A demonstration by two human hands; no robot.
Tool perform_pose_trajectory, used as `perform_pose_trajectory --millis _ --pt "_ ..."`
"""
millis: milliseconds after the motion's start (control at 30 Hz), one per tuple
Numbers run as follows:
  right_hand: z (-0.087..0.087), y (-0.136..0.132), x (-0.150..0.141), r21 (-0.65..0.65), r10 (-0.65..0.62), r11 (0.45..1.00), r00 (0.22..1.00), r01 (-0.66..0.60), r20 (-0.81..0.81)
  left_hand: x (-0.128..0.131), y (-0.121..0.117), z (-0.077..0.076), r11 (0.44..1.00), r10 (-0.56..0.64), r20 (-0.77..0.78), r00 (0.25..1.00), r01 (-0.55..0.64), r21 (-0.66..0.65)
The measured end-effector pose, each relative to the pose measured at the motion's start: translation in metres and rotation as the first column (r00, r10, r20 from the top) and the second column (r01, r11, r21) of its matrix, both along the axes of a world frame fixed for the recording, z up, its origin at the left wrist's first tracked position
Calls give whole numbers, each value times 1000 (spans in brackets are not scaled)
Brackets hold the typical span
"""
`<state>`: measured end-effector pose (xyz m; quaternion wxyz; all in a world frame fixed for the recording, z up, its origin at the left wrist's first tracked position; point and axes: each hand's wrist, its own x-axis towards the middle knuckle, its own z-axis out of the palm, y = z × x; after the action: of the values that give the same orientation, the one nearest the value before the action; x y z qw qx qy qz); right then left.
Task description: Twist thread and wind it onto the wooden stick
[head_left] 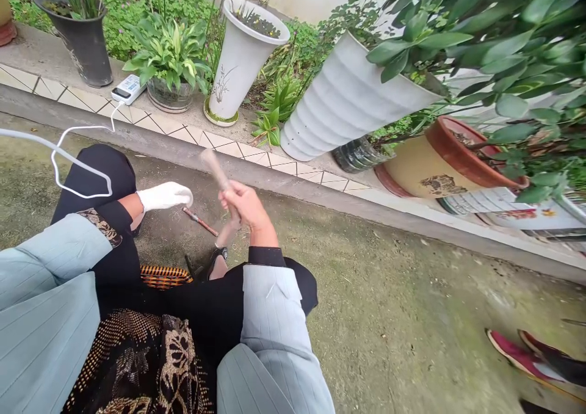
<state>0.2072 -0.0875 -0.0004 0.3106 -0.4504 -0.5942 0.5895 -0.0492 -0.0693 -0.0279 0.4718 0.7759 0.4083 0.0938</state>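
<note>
The fingers of a person's bare right hand are wrapped around a light-brown stick, blurred and tilted above the concrete ground, near the foot of a low, tile-edged ledge. The left hand, in a white glove, hangs with fingers curled just beside the upper end of a slender reddish-brown rod; whether they grip it cannot be told. The rod slants between the two hands. Below it show a black shoe and an orange-and-black woven piece between dark-trousered legs.

Toward the left end of the ledge, a white power bank sits by the front edge, its white cable dropping over the tiles, between a flared black pot and a clear bowl of leafy greenery. Farther right along the ledge stand a white flared planter, a tilted-looking ribbed white planter and a beige pot with a reddish rim. Another person's red shoes appear at lower right.
</note>
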Motion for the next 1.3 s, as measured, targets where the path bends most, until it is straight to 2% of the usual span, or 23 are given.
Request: perform_pose_trajectory --millis 67,133,200,300,400,433,500,567,600,633,667,700,733,767,800,867,933,1000,1067,1133,1200,1233,1300 --pt "-6 7 8 5 -257 966 966 257 -8 4 -7 6 989 -91 33 995 95 -112" --pt "-14 13 11 8 -326 944 933 329 150 7 -12 13 977 -154 69 986 162 -135" --pt "-21 16 8 87 -282 959 870 271 404 7 -13 16 971 -206 104 973 217 -104" --pt "-26 16 1 188 -160 982 668 31 727 4 -10 12 972 -227 132 965 234 -38" --pt "-27 13 -7 80 15 983 503 -167 864 -2 -4 3 989 -146 102 984 141 52" --pt "-26 12 -10 27 91 973 489 -229 868 -5 -1 1 991 -105 83 991 98 89" --pt "-22 7 -15 -101 300 921 519 -377 800 -8 2 -2 988 -30 49 998 22 152" --pt "-15 1 -19 -238 553 816 588 -528 590 -9 4 -2 984 14 37 999 -21 179" --pt "-10 -3 -20 -283 643 762 625 -583 443 -8 4 -2 986 22 44 999 -29 164" --pt "-5 -5 -20 -296 679 734 671 -611 299 -7 4 -1 991 30 64 998 -38 131" --pt "0 -7 -19 -273 653 751 736 -601 178 -5 3 -1 995 42 90 995 -50 84" --pt "5 -8 -16 -221 563 816 822 -534 90 -3 2 0 998 56 119 991 -60 23" --pt "9 -8 -12 -156 415 900 909 -407 27 -1 1 -1 997 66 146 987 -61 -43" --pt "12 -6 -8 -93 218 971 975 -220 -33 1 0 -1 993 66 168 983 -49 -104" --pt "12 -3 -3 -53 18 998 995 -24 -100 3 -2 -3 988 51 184 982 -23 -155" --pt "8 3 3 -47 -275 961 937 271 -216 7 -6 -5 971 -23 195 980 68 -229" --pt "-2 9 6 -74 -390 921 889 383 -241 10 -11 -7 950 -115 190 975 164 -267" --pt "-11 13 3 -63 -416 909 902 412 -117 12 -15 -7 937 -191 175 966 233 -260" --pt "-17 14 0 39 -410 911 894 410 180 12 -18 -6 937 -233 166 958 266 -224" --pt "-18 15 -3 198 -368 930 754 310 544 12 -18 -3 945 -235 161 959 264 -191" --pt "-17 14 -5 255 -276 960 537 115 797 9 -17 0 948 -237 157 959 263 -179" --pt "-16 14 -5 226 -212 974 449 22 868 8 -16 2 950 -241 154 958 265 -167" --pt "-17 13 -7 90 -36 986 342 -143 939 4 -14 5 961 -231 143 963 248 -121"
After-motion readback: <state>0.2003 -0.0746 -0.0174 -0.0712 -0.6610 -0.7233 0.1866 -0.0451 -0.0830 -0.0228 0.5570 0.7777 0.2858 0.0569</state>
